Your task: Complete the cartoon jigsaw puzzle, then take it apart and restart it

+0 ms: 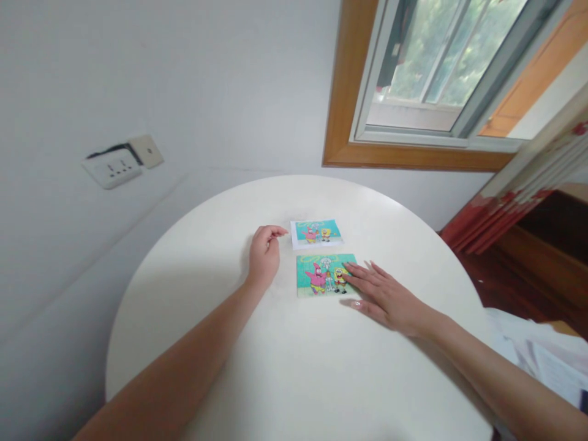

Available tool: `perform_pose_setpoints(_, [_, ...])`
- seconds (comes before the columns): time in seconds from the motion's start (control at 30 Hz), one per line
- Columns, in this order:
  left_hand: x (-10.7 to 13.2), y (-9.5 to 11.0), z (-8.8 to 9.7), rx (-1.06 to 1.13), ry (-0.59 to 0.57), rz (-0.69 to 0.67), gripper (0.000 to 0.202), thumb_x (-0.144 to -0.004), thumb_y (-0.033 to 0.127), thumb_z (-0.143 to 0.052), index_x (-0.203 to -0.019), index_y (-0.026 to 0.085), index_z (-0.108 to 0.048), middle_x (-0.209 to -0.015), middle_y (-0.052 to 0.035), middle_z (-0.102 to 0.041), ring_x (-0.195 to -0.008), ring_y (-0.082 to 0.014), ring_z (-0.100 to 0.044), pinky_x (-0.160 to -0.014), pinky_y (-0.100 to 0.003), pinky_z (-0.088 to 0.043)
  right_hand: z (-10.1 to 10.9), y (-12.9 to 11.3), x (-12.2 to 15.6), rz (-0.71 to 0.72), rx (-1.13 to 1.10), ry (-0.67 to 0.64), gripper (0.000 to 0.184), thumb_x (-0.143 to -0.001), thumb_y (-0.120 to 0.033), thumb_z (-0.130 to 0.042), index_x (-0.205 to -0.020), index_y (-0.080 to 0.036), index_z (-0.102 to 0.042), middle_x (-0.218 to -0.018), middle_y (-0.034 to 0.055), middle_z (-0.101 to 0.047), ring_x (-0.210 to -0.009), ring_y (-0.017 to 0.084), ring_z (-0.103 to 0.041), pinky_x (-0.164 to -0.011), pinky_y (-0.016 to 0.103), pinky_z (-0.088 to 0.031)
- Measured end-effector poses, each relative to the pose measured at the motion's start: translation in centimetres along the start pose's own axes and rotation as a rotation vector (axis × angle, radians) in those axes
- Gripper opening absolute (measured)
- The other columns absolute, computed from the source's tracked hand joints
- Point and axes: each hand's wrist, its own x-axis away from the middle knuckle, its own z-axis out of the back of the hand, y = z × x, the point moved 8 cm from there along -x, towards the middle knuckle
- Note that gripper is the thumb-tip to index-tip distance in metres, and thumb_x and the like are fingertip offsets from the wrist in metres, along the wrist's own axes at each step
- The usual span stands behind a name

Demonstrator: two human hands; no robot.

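A jigsaw puzzle [316, 278] with a pink starfish, a grey-blue figure and a yellow sponge character lies flat on the white round table [275, 380]. Just beyond it is a smaller picture card [316, 234] bearing the same scene, with a white border at its left. My right hand [379, 294] rests with fingers spread, the fingertips over the puzzle's right edge and the thumb on the tabletop. To the left of the card, my left hand [265, 254] is loosely curled, its index fingertip close to the card's left edge. I see nothing held in it.
Behind the table rises a white wall with a socket [113, 168] on the left. A wood-framed window [427, 156] is at upper right, beside a red-and-white curtain [500, 208]. White papers or cloth [537, 349] lie beyond the table's right edge.
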Motion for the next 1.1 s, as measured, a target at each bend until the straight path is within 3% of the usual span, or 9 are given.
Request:
perform_pose_setpoints(0.33, [0.1,0.3,-0.6,-0.048,-0.054,-0.011,0.026,-0.071,0.007,-0.041,-0.084,0.018,-0.060,-0.085,-0.0016,-0.059,-0.082,-0.0145,-0.057,-0.078,-0.028,-0.047,0.4,2.2,2.3,-0.040,-0.078,0.050,0.051,-0.095,-0.043,-0.040,-0.142,-0.025,-0.038,-0.150,0.0090,-0.036,-0.139,0.022,-0.031,-0.116,0.050,-0.017])
perform_pose_setpoints(0.47, [0.2,1.1,-0.7,-0.092,-0.079,-0.031,0.025,-0.070,0.006,-0.042,-0.081,0.017,-0.060,-0.083,-0.0016,-0.059,-0.080,-0.0145,-0.056,-0.076,-0.027,-0.046,0.5,2.1,2.4,-0.051,-0.087,0.112,0.059,-0.093,-0.044,-0.044,-0.147,-0.028,-0.028,-0.152,0.0083,-0.032,-0.140,0.023,-0.029,-0.116,0.052,-0.017])
perform_pose_setpoints(0.6, [0.3,1.6,-0.8,-0.168,-0.092,-0.059,0.025,-0.070,0.005,-0.042,-0.080,0.017,-0.061,-0.082,-0.0024,-0.057,-0.081,-0.0159,-0.055,-0.076,-0.029,-0.046,1.1,3.3,3.2,-0.117,-0.141,0.284,0.071,-0.091,-0.041,-0.048,-0.151,-0.029,-0.011,-0.156,0.0078,-0.020,-0.142,0.025,-0.023,-0.114,0.052,-0.023])
perform_pose_setpoints(0.73, [0.4,2.2,-0.9,-0.266,-0.135,-0.088,0.025,-0.072,0.004,-0.042,-0.080,0.017,-0.063,-0.083,-0.0041,-0.058,-0.086,-0.0186,-0.055,-0.083,-0.033,-0.046,1.4,4.3,3.6,-0.163,-0.173,0.356,0.074,-0.091,-0.042,-0.047,-0.151,-0.029,-0.006,-0.156,0.0077,-0.020,-0.142,0.025,-0.024,-0.113,0.051,-0.028])
perform_pose_setpoints(0.87, [1.5,2.8,-0.1,-0.339,-0.222,-0.094,0.027,-0.074,0.007,-0.044,-0.088,0.017,-0.064,-0.090,-0.0051,-0.060,-0.090,-0.0190,-0.056,-0.088,-0.036,-0.045,1.1,1.7,2.7,-0.034,-0.028,0.229,0.067,-0.092,-0.046,-0.045,-0.150,-0.028,-0.018,-0.155,0.0075,-0.024,-0.143,0.025,-0.020,-0.115,0.053,-0.018])
perform_pose_setpoints(0.97, [3.4,3.5,0.9,-0.378,-0.316,-0.097,0.026,-0.074,0.011,-0.048,-0.092,0.019,-0.065,-0.094,-0.0050,-0.062,-0.092,-0.0198,-0.058,-0.090,-0.038,-0.045,0.3,-0.7,1.9,0.030,0.015,0.101,0.061,-0.093,-0.049,-0.041,-0.148,-0.027,-0.025,-0.153,0.0071,-0.028,-0.142,0.025,-0.022,-0.114,0.052,-0.021])
perform_pose_setpoints(1.1, [6.9,4.9,2.7,-0.494,-0.388,-0.124,0.027,-0.080,0.017,-0.050,-0.103,0.019,-0.064,-0.102,-0.0074,-0.063,-0.101,-0.0235,-0.056,-0.096,-0.045,-0.041,0.0,-2.1,1.3,0.030,0.017,0.066,0.059,-0.094,-0.050,-0.038,-0.148,-0.028,-0.028,-0.152,0.0074,-0.030,-0.142,0.027,-0.023,-0.113,0.051,-0.025])
